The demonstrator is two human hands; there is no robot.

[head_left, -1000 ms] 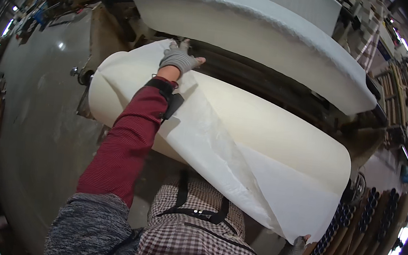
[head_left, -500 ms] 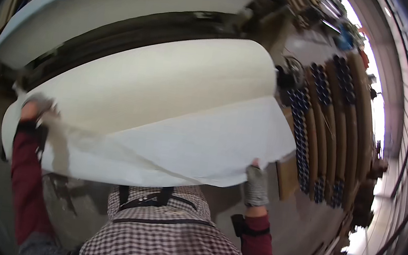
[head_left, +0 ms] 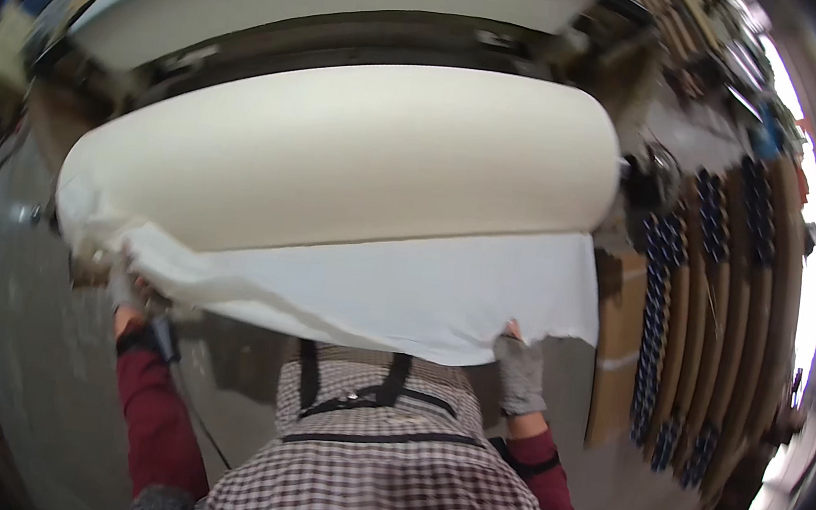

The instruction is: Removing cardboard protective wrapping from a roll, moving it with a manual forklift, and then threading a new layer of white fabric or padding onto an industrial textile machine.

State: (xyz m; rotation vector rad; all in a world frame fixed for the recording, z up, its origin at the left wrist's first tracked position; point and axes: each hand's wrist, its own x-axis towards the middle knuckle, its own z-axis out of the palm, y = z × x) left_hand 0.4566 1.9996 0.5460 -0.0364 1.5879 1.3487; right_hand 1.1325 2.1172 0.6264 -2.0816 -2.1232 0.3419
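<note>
A big cream roll of sheet material [head_left: 360, 149] lies crosswise in front of me; whether it is cloth or paper I cannot tell. Its loose white flap [head_left: 425, 282] hangs toward my waist. At the flap's near right edge my right hand [head_left: 519, 374], in a grey fingerless glove, is closed with the thumb on top of the sheet. My left hand [head_left: 126, 291], gloved too, is closed on the crumpled left end of the flap, and part of its fingers is hidden by the folds.
Behind the roll stands a dark machine frame with a pale curved panel [head_left: 356, 2] above it. To the right lie several long brown rolls [head_left: 710, 340] with dark blue patterned strips, and a cardboard piece [head_left: 615, 359]. Grey floor [head_left: 243, 377] shows below the flap.
My left hand has come down and nearer to me, drawing the left end of the flap into folds. The right hand stays at the flap's edge. The view has shifted.
</note>
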